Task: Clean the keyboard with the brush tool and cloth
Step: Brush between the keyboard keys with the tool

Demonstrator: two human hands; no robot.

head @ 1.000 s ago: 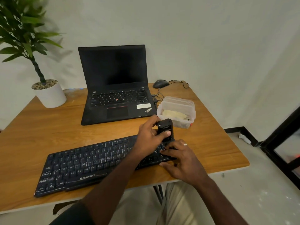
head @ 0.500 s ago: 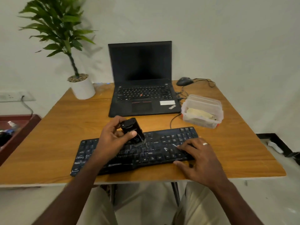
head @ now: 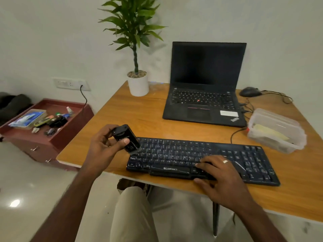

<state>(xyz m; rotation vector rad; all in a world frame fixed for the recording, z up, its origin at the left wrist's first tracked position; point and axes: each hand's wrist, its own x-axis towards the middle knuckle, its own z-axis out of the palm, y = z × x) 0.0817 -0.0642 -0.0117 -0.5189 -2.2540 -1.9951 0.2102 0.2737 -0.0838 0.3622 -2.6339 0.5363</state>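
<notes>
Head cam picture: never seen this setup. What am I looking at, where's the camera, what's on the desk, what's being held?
There is no robot here. A person wears one wide-angle camera on the head, looking forward and down, so the two arms reaching in from the bottom are their own.

The left hand grips a small black brush tool, tilted, with its bristle end at the left end of the black Zebronics keyboard. The right hand rests on the keys further right, thumb at the front edge, apparently steadying it.

On the wooden desk behind the keyboard: an open ThinkPad laptop with a dark screen, a potted plant, a wired mouse, and a clear plastic container with something pale inside, possibly the cloth; I cannot tell. A low red cabinet stands to the left of the desk.
</notes>
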